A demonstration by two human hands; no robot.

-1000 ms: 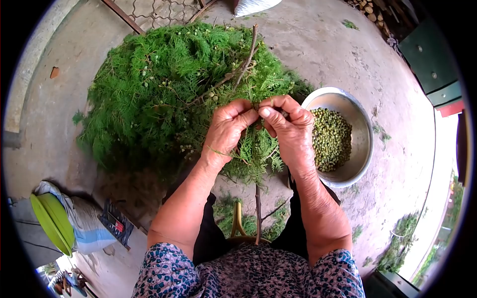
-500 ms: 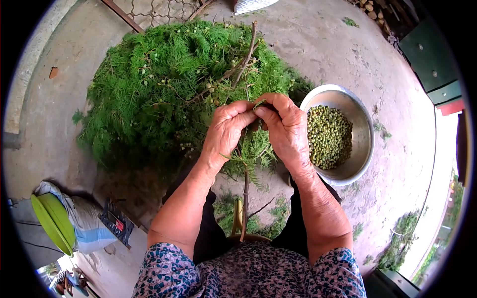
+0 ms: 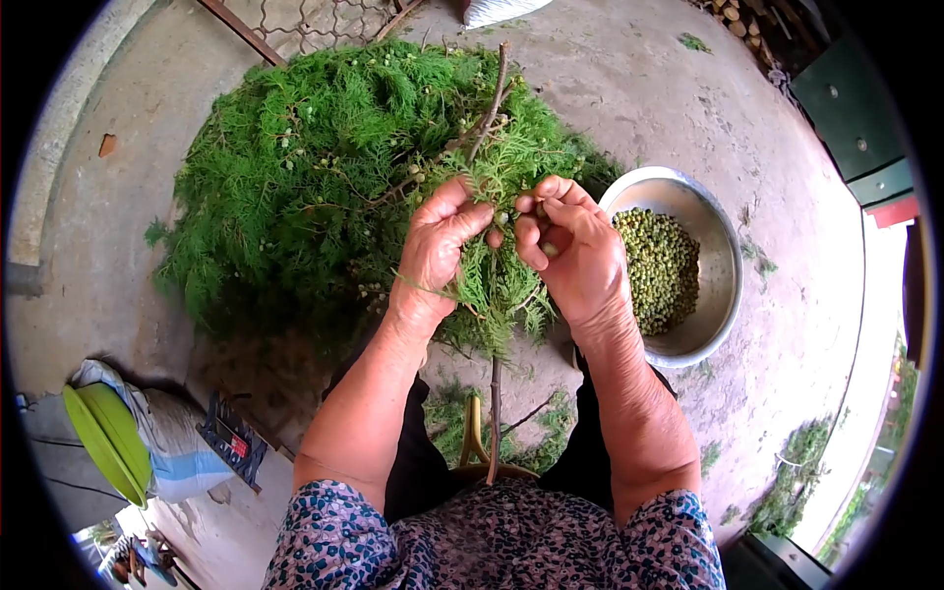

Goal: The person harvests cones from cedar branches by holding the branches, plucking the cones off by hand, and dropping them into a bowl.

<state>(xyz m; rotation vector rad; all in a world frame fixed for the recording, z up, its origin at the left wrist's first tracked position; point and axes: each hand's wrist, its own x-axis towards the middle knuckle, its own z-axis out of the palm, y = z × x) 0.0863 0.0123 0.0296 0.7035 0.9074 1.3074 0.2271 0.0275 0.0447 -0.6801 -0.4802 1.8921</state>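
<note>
My left hand (image 3: 433, 246) is closed on a leafy evergreen branch (image 3: 495, 403), its thumb and fingers pinching the feathery sprigs near a small green cone (image 3: 502, 217). Just to the right, my right hand (image 3: 585, 251) has its fingers curled, with small round green cones (image 3: 550, 250) held in the palm. A narrow gap separates the two hands. The branch's bare stem runs down between my knees. Beside my right wrist stands a metal basin (image 3: 730, 285), partly filled with picked green cones (image 3: 661, 270).
A large heap of cut evergreen branches (image 3: 285, 197) lies ahead and to the left. A lime-green basin (image 3: 106, 442) leans by a sack (image 3: 182, 457) at lower left. Green drawers (image 3: 854, 123) stand at upper right. Scattered sprigs (image 3: 795, 467) lie on the concrete floor.
My hands were together at the sprig and have moved apart. The right hand has turned, so cones show in its palm. The branch has shifted slightly to the right.
</note>
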